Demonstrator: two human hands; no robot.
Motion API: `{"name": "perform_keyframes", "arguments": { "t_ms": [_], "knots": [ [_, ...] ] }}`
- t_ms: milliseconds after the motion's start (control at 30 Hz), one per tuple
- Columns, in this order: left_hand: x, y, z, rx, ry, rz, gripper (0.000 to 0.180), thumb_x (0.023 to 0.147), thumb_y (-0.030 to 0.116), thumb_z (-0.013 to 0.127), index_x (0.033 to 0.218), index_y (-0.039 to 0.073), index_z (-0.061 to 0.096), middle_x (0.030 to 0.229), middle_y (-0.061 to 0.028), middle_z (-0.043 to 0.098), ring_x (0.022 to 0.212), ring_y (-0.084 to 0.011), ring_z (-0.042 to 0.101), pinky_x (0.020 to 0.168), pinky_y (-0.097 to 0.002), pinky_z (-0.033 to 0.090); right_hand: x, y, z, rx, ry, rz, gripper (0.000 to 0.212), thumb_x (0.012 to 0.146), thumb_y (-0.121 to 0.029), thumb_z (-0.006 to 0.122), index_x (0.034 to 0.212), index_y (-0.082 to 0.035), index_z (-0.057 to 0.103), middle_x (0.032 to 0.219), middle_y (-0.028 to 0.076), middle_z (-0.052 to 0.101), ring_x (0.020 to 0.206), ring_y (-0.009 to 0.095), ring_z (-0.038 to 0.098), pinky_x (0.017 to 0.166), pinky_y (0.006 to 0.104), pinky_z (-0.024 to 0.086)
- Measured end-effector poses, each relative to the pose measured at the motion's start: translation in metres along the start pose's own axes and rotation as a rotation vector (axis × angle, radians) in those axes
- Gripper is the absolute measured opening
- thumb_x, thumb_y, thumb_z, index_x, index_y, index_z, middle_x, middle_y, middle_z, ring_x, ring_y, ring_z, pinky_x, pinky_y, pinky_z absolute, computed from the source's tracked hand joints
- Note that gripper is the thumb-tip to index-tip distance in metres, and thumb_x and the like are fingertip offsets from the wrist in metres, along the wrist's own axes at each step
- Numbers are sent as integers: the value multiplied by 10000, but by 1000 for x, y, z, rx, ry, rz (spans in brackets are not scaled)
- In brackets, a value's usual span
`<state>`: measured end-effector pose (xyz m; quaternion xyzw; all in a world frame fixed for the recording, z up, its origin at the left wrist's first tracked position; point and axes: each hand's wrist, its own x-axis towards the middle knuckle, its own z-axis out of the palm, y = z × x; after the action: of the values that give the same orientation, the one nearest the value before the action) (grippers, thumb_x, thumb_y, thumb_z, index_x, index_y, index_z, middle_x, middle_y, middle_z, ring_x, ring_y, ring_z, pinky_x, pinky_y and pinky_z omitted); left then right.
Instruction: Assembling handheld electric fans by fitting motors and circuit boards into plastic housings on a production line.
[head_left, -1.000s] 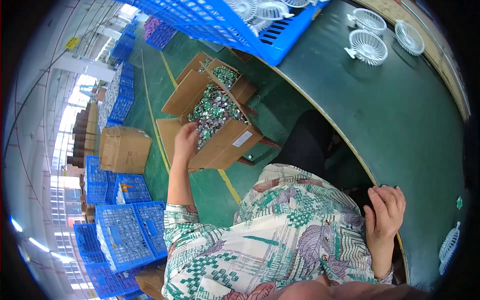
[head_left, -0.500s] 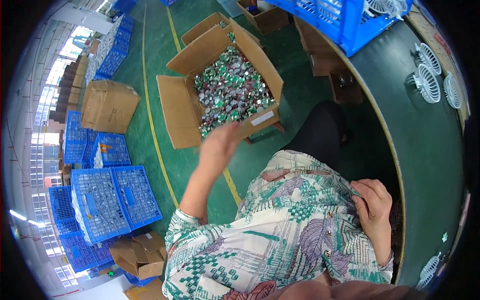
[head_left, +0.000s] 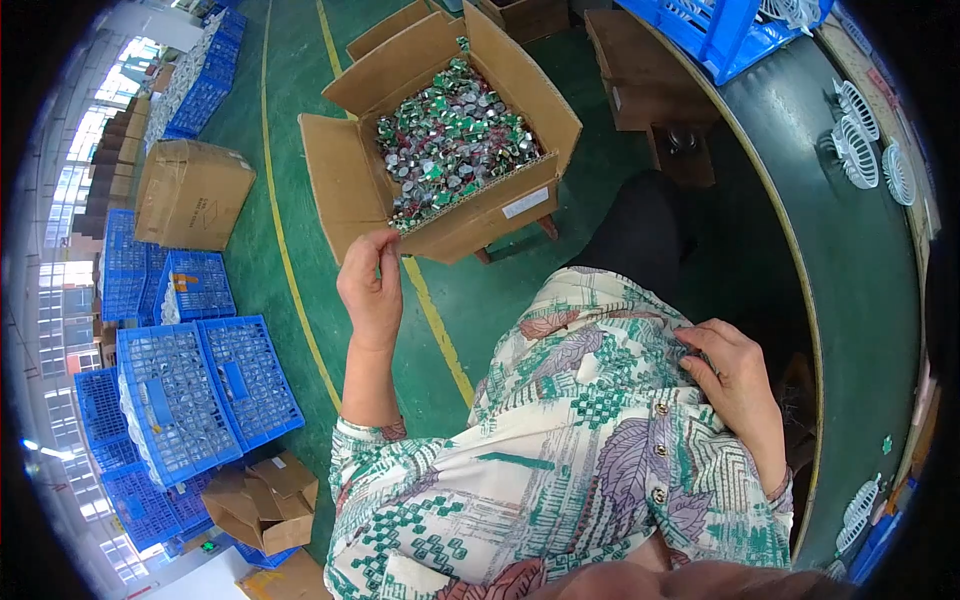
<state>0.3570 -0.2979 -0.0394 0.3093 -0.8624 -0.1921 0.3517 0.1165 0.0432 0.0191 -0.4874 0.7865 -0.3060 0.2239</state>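
Observation:
My left hand [head_left: 372,295] is raised at the near left corner of an open cardboard box [head_left: 480,215]. Its thumb and fingers are drawn together beside the rim; whatever they may pinch is too small to tell. Small round silvery parts with green boards and reddish wires [head_left: 455,135] fill much of the box. Over my lap, my right hand [head_left: 735,375] is held against the patterned shirt [head_left: 560,430], fingers curled with the tips toward the cloth. Anything between those fingertips cannot be made out.
To the right runs a curved dark green table [head_left: 860,330] with white slatted plastic covers [head_left: 855,150] and a blue crate [head_left: 735,35] on it. Stacked blue crates [head_left: 180,400] and a closed carton [head_left: 195,195] stand left, past a yellow floor line [head_left: 285,250].
My left hand has moved left, from the box's front edge to its near left corner, and its fingers now show closed. The view has shifted slightly; my right hand stays at the shirt.

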Motion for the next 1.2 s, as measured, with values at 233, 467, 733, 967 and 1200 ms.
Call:
{"name": "perform_keyframes", "arguments": {
  "t_ms": [233, 467, 733, 967, 1200],
  "knots": [
    [-2, -39, 0, -88, -38, -200, 159, 908, -14, 621, 1058, 6, 673, 978, -98, 681, 894, -182, 662, 804, -288, 522, -3, -6, 9, 0, -38, 5, 311, 786, -38, 730, 1086, 22, 678, 983, 176, 651, 869, 347, 651, 764, 368, 530],
    [3, -47, 12, -233, -51, -302, 155, 940, 38, 614, 1079, 25, 680, 943, -64, 680, 856, -127, 638, 766, -267, 509, 24, 0, 15, -198, -102, -69, 245, 828, -121, 709, 1053, -29, 689, 943, 140, 666, 894, 323, 655, 807, 402, 535],
    [21, -60, -1, -231, -347, -419, 152, 931, 115, 644, 1039, 13, 676, 815, -55, 664, 747, -125, 607, 710, -292, 505, 133, -34, 21, -280, 42, -405, 374, 791, -76, 726, 1152, -37, 635, 1152, 130, 594, 1035, 315, 599, 851, 401, 509],
    [-4, -49, 5, -172, -791, -284, 185, 857, 182, 698, 1003, 69, 694, 823, -132, 692, 744, -263, 672, 676, -370, 524, 203, -36, 69, -424, -138, -546, 489, 788, -107, 717, 1256, -60, 585, 1215, 152, 576, 1133, 330, 559, 961, 455, 448],
    [-35, -42, 51, 49, -867, -36, 172, 780, 190, 722, 809, 83, 590, 772, -135, 654, 764, -366, 647, 662, -483, 493, 163, 17, 135, -435, -334, -562, 175, 778, -127, 652, 926, -37, 674, 1003, 128, 597, 1033, 299, 598, 876, 390, 510]
  ]
}}
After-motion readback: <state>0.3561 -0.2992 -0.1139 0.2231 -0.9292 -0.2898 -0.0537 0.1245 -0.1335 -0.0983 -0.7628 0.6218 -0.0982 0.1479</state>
